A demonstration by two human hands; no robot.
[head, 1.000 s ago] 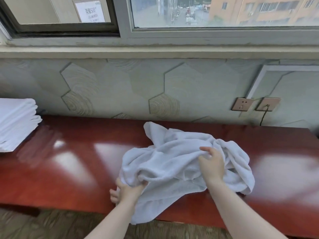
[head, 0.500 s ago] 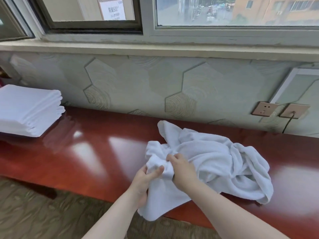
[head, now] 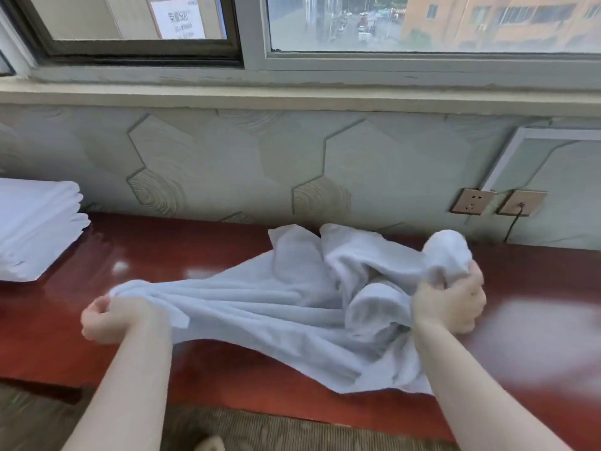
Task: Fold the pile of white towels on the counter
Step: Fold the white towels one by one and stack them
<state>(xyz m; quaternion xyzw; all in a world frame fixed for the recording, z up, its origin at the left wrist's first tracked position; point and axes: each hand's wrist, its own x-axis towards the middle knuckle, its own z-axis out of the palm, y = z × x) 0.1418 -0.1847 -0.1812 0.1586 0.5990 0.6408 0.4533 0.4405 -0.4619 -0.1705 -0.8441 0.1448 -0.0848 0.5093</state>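
White terry: the towel (head: 276,307) is lying crumpled on the red counter (head: 536,288), with one edge hanging off its front. The left hand (head: 107,315) is gripping one end and the right hand (head: 450,302) is clenching a bunch at the other, probably to spread it flat. Folded towels (head: 35,229) are sitting far left. The window sign (head: 177,16) is too blurred to read.

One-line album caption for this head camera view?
Both hands, left and right, stretch a crumpled white towel over the red counter.
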